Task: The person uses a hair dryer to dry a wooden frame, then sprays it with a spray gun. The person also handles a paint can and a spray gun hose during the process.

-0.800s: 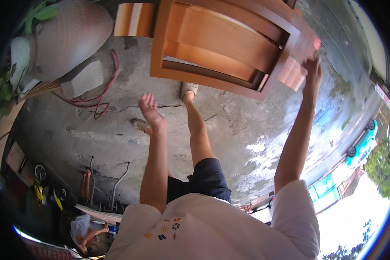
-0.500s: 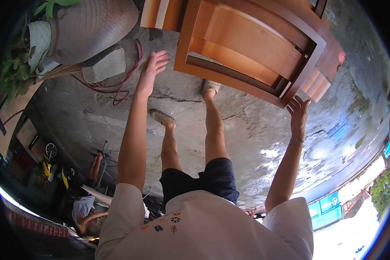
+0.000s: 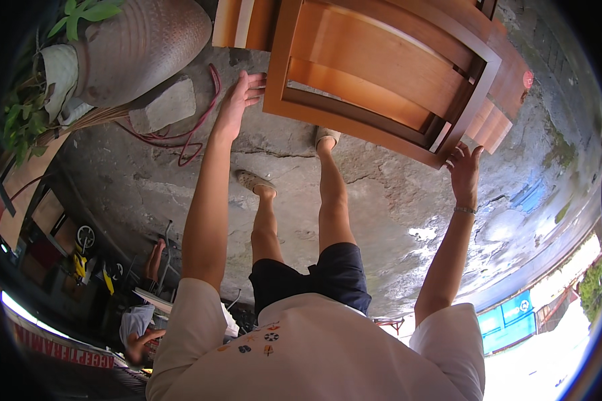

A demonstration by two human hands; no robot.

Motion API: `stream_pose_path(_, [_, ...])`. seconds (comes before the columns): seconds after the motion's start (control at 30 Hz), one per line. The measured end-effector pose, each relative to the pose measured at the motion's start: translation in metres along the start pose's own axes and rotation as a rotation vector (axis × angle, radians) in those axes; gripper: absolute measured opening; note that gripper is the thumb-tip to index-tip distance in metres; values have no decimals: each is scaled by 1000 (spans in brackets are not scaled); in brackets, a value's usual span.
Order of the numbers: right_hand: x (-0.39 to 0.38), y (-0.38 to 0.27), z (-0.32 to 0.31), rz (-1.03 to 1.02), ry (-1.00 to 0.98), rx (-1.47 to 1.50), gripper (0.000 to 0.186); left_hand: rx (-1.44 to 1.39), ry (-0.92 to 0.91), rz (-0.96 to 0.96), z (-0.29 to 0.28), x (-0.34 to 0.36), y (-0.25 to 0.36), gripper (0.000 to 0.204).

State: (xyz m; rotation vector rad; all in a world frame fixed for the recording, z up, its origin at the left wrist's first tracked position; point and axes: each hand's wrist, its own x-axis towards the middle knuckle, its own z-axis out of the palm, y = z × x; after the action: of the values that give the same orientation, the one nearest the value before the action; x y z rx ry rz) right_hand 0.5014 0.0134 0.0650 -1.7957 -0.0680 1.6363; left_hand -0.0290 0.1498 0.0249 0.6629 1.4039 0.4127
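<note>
Wooden frame (image 3: pixel 388 80) sits out past the feet on the concrete. Right hand (image 3: pixel 465 167) curls round its near corner; left hand (image 3: pixel 237 103), open and flat, touches its left edge. I'd clamp both before lifting.

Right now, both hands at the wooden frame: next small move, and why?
Probably close the left hand onto the wooden frame edge. Its fingers are open and only just reach that side, while the right hand already grips the opposite corner, so the hold looks one-sided.
</note>
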Motion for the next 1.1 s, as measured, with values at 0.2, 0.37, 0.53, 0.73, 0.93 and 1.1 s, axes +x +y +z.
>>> stream_pose_path(0.2, [-18, -18, 27, 58, -21, -42, 72, 12, 26, 10, -1, 1, 8, 75])
stream_pose_path(0.37, [4, -5, 0, 51, -254, 215, 74, -160, -85, -79, -10, 10, 19, 77])
stream_pose_path(0.53, [2, -22, 18, 63, -396, 340, 84, -530, -257, -49, -19, 25, 21, 76])
stream_pose_path(0.73, [17, -27, 15, 41, -309, 559, 87, -599, -414, -45, -10, 30, 45, 73])
stream_pose_path(0.93, [27, -36, 19, 12, -462, 585, 91, -598, -482, -35, -7, 28, 54, 69])
stream_pose_path(1.1, [26, -36, 17, 49, -506, 592, 91, -590, -384, -83, -7, 21, 53, 69])
